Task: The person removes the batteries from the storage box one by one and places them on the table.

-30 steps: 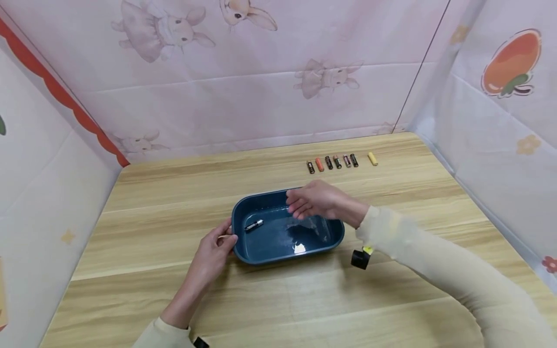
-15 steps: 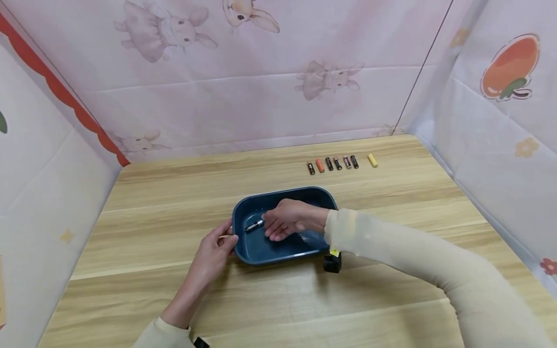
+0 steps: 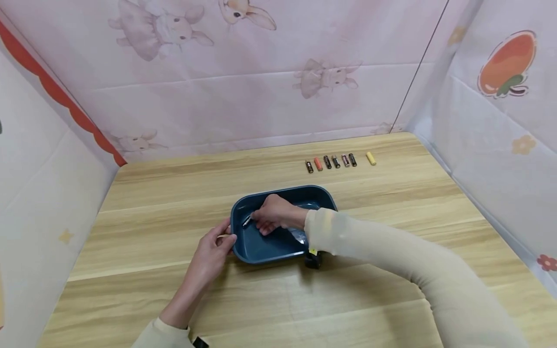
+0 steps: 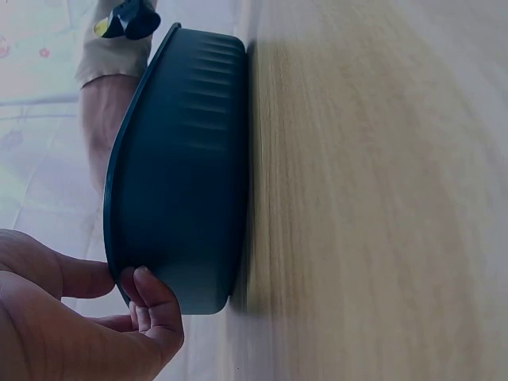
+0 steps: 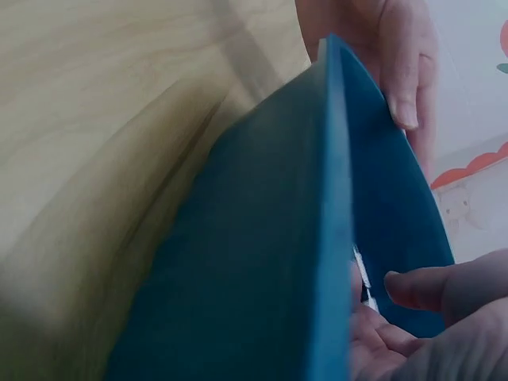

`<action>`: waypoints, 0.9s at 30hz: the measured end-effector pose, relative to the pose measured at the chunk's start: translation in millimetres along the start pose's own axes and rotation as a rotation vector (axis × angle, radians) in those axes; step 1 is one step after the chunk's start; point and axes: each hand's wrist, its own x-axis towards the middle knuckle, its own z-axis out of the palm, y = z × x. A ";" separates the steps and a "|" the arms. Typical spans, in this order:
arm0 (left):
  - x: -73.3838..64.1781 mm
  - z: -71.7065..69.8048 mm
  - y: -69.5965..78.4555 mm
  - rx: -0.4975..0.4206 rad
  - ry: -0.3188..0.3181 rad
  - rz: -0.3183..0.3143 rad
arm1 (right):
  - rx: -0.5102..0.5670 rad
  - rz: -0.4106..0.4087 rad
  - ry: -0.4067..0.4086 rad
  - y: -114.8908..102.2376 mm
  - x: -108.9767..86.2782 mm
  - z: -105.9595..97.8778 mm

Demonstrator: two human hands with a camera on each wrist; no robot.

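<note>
A dark blue plastic basin (image 3: 270, 253) stands on the wooden table. My left hand (image 3: 213, 251) holds its left end, with the thumb at the rim; the left wrist view shows thumb and fingers pinching the basin's edge (image 4: 111, 198). Inside the basin lies a small battery (image 3: 247, 221) with a silvery end, close to the left wall. My right hand (image 3: 276, 212) reaches into the basin, its curled fingers at the battery's right end. From the right wrist, the battery (image 5: 362, 270) shows between thumb (image 5: 421, 287) and fingers, partly hidden by the basin's wall.
Several batteries stand in a row at the back: a black one (image 3: 309, 166), an orange one (image 3: 318, 164), more dark ones, and a yellow one (image 3: 371, 158) apart on the right. Printed cloth walls (image 3: 243, 106) enclose the table (image 3: 143, 241). A pale shiny patch shows on the basin's floor.
My right hand has come down into the basin and moved left to the battery, its fingers now curled. The battery has turned and shifted slightly left. My left hand stays on the basin.
</note>
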 end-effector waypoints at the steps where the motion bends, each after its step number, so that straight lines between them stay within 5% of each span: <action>1: 0.0 0.0 -0.4 0.000 0.003 0.003 | 0.002 -0.007 0.003 -0.5 1.3 2.1; 9: 1.5 -0.1 -1.2 0.012 -0.001 0.016 | 0.068 -0.045 0.042 0.4 6.3 14.0; 27: 1.0 -0.2 -0.2 0.013 -0.015 0.032 | 0.024 -0.148 -0.039 3.1 9.6 19.8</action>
